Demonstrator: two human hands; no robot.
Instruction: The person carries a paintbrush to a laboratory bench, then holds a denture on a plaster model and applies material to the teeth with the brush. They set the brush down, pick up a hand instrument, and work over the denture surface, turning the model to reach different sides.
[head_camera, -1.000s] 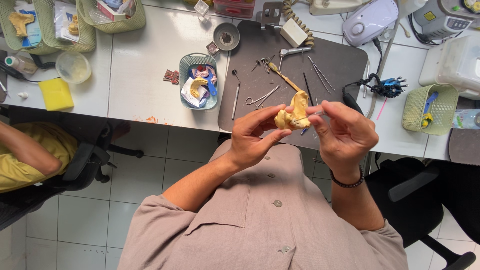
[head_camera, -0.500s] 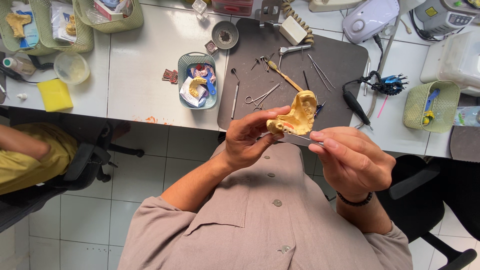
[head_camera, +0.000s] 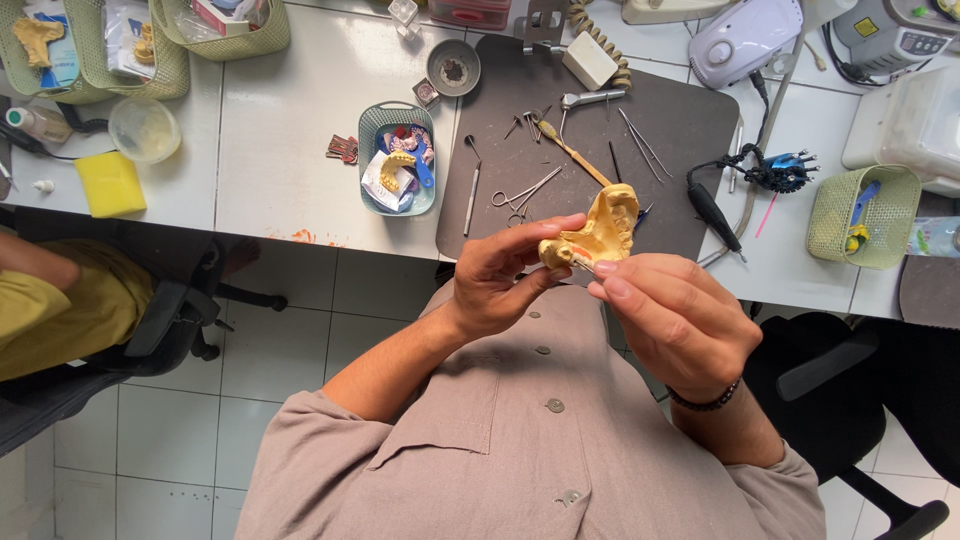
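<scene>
My left hand (head_camera: 505, 275) grips a yellow plaster dental cast (head_camera: 607, 228) from below and from the left, holding it up in front of my chest. My right hand (head_camera: 678, 320) pinches a thin metal instrument (head_camera: 583, 264) whose tip touches the lower edge of the cast. Both hands hover just off the near edge of the dark mat (head_camera: 680, 130) on the white worktable.
Loose metal hand tools (head_camera: 530, 190) lie on the mat, with a black handpiece (head_camera: 710, 212) at its right. A teal basket (head_camera: 397, 160) of casts stands left of the mat and a green basket (head_camera: 860, 215) at the right. Another person in yellow (head_camera: 60, 310) sits at far left.
The cast has turned in my left hand and risen slightly. My right hand left the cast and now holds the metal instrument against it from below.
</scene>
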